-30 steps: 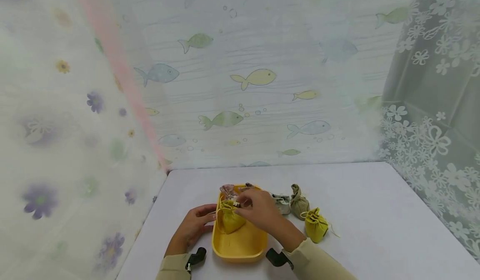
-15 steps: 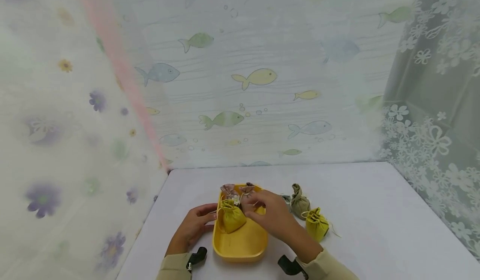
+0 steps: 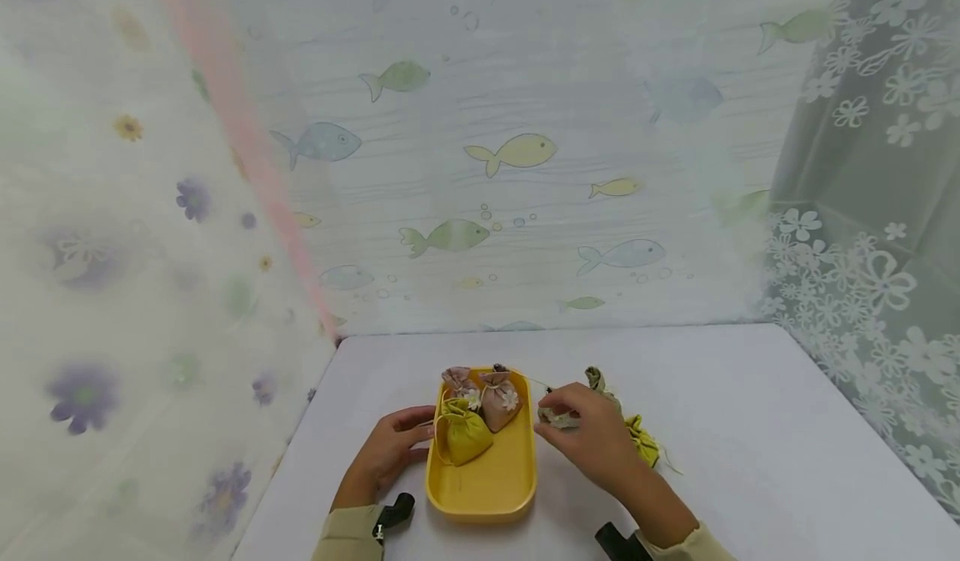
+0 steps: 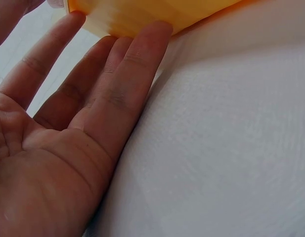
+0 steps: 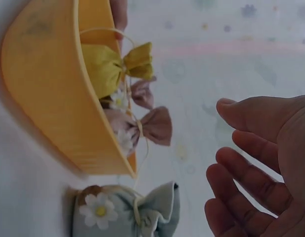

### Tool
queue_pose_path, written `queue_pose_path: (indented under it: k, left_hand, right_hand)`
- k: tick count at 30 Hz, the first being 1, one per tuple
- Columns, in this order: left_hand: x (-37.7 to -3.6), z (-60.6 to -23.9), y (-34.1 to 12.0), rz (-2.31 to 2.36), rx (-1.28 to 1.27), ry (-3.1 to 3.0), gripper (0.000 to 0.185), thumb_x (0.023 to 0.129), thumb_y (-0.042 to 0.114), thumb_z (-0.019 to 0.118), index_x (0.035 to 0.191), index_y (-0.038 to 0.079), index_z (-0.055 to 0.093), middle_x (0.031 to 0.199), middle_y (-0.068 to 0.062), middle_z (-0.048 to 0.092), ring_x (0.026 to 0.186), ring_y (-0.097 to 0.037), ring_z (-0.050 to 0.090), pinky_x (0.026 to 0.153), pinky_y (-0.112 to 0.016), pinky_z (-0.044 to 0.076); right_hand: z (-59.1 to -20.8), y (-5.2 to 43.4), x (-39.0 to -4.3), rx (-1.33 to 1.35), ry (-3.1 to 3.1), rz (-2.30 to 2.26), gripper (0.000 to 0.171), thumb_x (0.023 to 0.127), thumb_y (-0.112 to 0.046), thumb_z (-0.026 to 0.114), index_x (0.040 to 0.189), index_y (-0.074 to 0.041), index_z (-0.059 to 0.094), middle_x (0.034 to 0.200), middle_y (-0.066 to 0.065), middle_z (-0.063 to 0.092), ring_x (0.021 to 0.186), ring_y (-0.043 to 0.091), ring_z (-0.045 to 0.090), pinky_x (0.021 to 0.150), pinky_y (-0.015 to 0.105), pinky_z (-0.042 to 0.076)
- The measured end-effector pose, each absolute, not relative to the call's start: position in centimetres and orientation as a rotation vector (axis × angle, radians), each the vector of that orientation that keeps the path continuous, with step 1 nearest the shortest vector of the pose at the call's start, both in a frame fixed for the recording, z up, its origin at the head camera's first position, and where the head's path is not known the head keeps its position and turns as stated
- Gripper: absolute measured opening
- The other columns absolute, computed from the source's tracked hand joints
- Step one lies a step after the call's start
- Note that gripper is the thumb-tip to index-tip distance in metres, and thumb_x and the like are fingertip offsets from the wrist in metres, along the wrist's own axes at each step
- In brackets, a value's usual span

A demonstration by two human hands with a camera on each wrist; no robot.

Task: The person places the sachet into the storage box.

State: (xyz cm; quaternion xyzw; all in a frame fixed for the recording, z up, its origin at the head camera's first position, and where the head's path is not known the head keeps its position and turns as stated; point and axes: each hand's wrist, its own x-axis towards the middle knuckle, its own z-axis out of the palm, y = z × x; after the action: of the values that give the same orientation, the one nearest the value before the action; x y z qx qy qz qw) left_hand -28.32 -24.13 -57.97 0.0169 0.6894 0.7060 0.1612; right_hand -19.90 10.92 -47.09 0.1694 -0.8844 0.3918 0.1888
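Note:
My left hand (image 3: 393, 448) rests on the table at the yellow tray's (image 3: 480, 507) left side, its fairly straight fingers (image 4: 127, 84) touching the outer wall. Inside the tray lie a yellow drawstring pouch (image 3: 465, 438) and two pinkish drawstring pouches, one (image 3: 500, 403) at the back right and one (image 3: 459, 380) at the back left. Just right of the tray hovers my right hand (image 3: 592, 436), over a grey-blue pouch (image 5: 122, 212) with a white flower. The right wrist view shows its fingers (image 5: 241, 202) loosely bent, apart from the pouch and holding nothing.
Right of the right hand sit an olive pouch (image 3: 596, 378) and another yellow pouch (image 3: 643, 443), both partly hidden by it. Patterned curtains hang behind and beside the white table (image 3: 750, 428).
My right hand has left the pouches in the tray and moved right, over the grey-blue pouch. The right pinkish pouch now shows fully in the tray. My left hand has stayed put.

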Motion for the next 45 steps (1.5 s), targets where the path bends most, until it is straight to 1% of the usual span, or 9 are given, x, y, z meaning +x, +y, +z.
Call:
queue_pose_path:
  k: [4,12,18,21,23,26,30,38,45]
  left_hand:
    - [-28.3,-57.9,-24.1,2.019,0.043,1.972,0.057,0.09,0.021,0.082,0.141,0.004,0.062,0.149,-0.016,0.057,0.12,-0.022,0.066,0.095,-0.044,0.061]
    - [-28.2,-57.8,-24.0,2.015,0.026,1.98,0.06,0.088,0.023,0.083,0.141,0.004,0.062,0.149,-0.016,0.056,0.121,-0.023,0.065,0.095,-0.043,0.061]
    - [-28.3,-57.9,-24.0,2.017,0.016,1.977,0.06,0.088,0.024,0.084,0.141,0.005,0.062,0.149,-0.016,0.057,0.121,-0.023,0.066,0.095,-0.043,0.061]
    - [-28.3,-57.8,-24.0,2.011,0.013,1.986,0.061,0.088,0.024,0.084,0.141,0.005,0.062,0.15,-0.016,0.056,0.121,-0.023,0.065,0.096,-0.043,0.061]
    - [-28.3,-57.8,-24.1,2.005,0.007,1.992,0.061,0.087,0.024,0.085,0.141,0.005,0.062,0.15,-0.016,0.056,0.121,-0.023,0.065,0.096,-0.042,0.061]
    - [-28.2,-57.7,-24.1,2.004,0.0,1.988,0.062,0.087,0.025,0.085,0.141,0.006,0.062,0.15,-0.016,0.055,0.121,-0.023,0.065,0.096,-0.043,0.061]
    - [-28.3,-57.8,-24.1,2.008,0.0,1.983,0.062,0.086,0.025,0.085,0.141,0.007,0.063,0.15,-0.015,0.056,0.122,-0.023,0.065,0.096,-0.043,0.061]
    - [-28.3,-57.8,-24.1,2.017,-0.001,1.982,0.062,0.086,0.025,0.085,0.141,0.006,0.063,0.149,-0.015,0.057,0.121,-0.023,0.066,0.096,-0.043,0.061]
    - [-28.2,-57.8,-23.9,2.024,0.003,1.985,0.06,0.087,0.023,0.085,0.14,0.005,0.063,0.148,-0.016,0.057,0.119,-0.023,0.067,0.095,-0.043,0.061]
  right_hand:
    - [-47.2,12.1,-19.5,0.463,-2.444,1.048,0.032,0.076,-0.02,0.093,0.101,-0.028,0.075,0.099,-0.014,0.071,0.09,0.004,0.065,0.077,0.03,0.06]
    - [-47.6,14.3,-19.2,0.358,-2.452,1.001,0.034,0.076,-0.026,0.093,0.105,-0.022,0.076,0.108,-0.012,0.072,0.111,0.015,0.069,0.095,0.044,0.06]
    - [-48.0,15.9,-19.1,0.272,-2.467,1.028,0.032,0.078,-0.023,0.092,0.106,-0.026,0.076,0.118,-0.005,0.071,0.116,0.021,0.066,0.09,0.049,0.06]
    - [-48.2,16.7,-19.0,0.216,-2.504,1.066,0.032,0.08,-0.026,0.091,0.108,-0.024,0.076,0.125,0.0,0.069,0.122,0.027,0.063,0.095,0.054,0.057]
    - [-48.3,17.2,-19.0,0.17,-2.527,1.095,0.036,0.081,-0.029,0.09,0.113,-0.021,0.076,0.13,0.003,0.067,0.127,0.031,0.06,0.101,0.059,0.052]
    - [-48.3,17.9,-18.9,0.111,-2.547,1.136,0.046,0.081,-0.034,0.09,0.121,-0.016,0.073,0.138,0.006,0.063,0.133,0.036,0.056,0.105,0.063,0.047]
    - [-48.4,18.7,-18.8,0.064,-2.572,1.159,0.056,0.082,-0.037,0.089,0.13,-0.016,0.068,0.145,0.009,0.058,0.138,0.038,0.051,0.107,0.065,0.044]
    - [-48.9,19.4,-18.4,-0.061,-2.72,1.217,0.078,0.081,-0.05,0.087,0.144,-0.016,0.057,0.149,0.013,0.054,0.136,0.038,0.051,0.103,0.064,0.049]
    - [-50.2,19.9,-18.5,-0.103,-2.778,1.262,0.09,0.075,-0.053,0.089,0.148,-0.014,0.052,0.148,0.015,0.057,0.137,0.038,0.05,0.104,0.065,0.048]
